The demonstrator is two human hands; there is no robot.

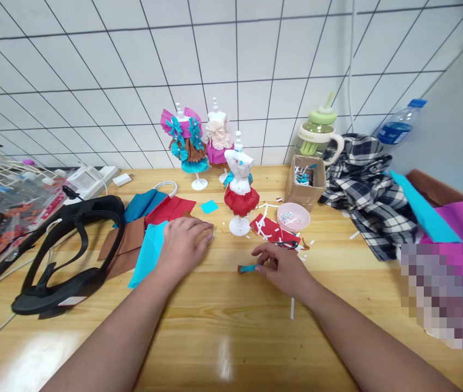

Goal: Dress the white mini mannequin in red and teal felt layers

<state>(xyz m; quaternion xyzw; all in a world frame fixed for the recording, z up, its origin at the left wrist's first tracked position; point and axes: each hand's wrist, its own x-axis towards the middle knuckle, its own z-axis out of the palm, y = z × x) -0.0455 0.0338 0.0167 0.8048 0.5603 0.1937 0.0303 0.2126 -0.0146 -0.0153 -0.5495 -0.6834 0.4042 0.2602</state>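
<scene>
My left hand (185,244) lies palm down over the coloured paper, its fingers stretched forward. A thin, curved, clear edge and some brown paper show by its fingertips; what is under the palm is hidden. Between thumb and fingers of my right hand (282,264) is a small strip of blue and brown paper (247,268), just above the table. Ahead stands a small white dress form (239,163) wearing a red paper skirt (241,201). A cyan paper square (209,207) lies to its left. Red paper (270,228) with white scraps lies beyond my right hand.
Two dressed forms (190,144) stand by the wall. At right are a pink dish (294,216), a cardboard box (305,190) of scraps, a green-lidded cup (319,133), a checked cloth (357,174) and a bottle (400,125). A black headband frame (72,256) lies at left.
</scene>
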